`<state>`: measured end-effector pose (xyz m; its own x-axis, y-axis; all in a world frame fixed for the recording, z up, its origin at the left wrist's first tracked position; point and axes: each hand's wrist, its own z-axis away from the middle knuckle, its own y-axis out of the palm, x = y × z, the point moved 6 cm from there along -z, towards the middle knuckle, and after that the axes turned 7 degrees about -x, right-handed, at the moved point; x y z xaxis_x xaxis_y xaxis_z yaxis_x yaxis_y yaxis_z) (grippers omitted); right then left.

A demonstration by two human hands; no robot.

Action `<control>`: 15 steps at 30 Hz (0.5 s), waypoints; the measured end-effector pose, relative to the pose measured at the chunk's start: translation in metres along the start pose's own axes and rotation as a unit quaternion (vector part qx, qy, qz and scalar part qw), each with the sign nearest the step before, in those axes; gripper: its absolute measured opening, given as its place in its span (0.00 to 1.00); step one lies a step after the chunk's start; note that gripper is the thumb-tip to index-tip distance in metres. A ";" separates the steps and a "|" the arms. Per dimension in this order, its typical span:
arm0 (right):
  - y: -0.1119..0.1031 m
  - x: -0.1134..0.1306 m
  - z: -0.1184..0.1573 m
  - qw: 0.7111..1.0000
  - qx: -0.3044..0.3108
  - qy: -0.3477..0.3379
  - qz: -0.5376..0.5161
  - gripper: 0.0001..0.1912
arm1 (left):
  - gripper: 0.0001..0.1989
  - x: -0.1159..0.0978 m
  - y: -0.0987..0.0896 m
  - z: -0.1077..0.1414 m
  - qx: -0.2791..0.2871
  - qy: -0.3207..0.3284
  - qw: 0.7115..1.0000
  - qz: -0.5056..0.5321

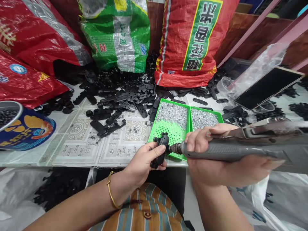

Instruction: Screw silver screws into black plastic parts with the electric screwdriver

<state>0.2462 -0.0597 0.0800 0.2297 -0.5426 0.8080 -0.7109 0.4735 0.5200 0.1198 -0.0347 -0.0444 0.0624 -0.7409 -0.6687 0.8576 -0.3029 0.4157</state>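
Pinched in my left hand [146,160] is a small black plastic part [163,141] with round wheel-like ends, held over the front edge of the table. My right hand [211,166] wraps round a grey electric screwdriver [221,150], which lies level and points left. Its metal tip meets the side of the black part; the exact contact point is too small to make out. Just behind both hands lies a bright green two-compartment tray [189,118] with many tiny silver screws [172,112]. Bare perforated floor shows in the left compartment's front.
Loose black parts [130,96] pile up behind the tray. Red sacks [187,41] and a green sack [120,38] stand at the back. A blue tub [26,128] of small dark pieces is at left. A phone [269,86] leans at right beside a clear cup [226,85].
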 end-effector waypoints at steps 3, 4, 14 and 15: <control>0.003 -0.001 0.002 1.000 0.017 -0.005 0.006 0.21 | 0.14 0.001 -0.001 0.000 -0.026 0.001 0.999 0.032; 0.004 -0.002 0.003 1.000 0.021 -0.007 0.010 0.21 | 0.13 0.001 -0.001 0.000 -0.032 0.003 0.999 0.038; 0.009 -0.007 0.008 0.998 0.052 0.001 0.027 0.24 | 0.11 0.000 0.002 0.000 -0.030 0.044 0.998 0.024; 0.009 -0.008 0.009 0.998 0.052 0.001 0.028 0.25 | 0.11 0.001 0.001 -0.001 -0.028 0.046 0.998 0.024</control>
<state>0.2323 -0.0573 0.0755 0.1892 -0.5152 0.8359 -0.7882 0.4280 0.4422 0.1215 -0.0354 -0.0448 0.1481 -0.6948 -0.7038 0.8793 -0.2331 0.4152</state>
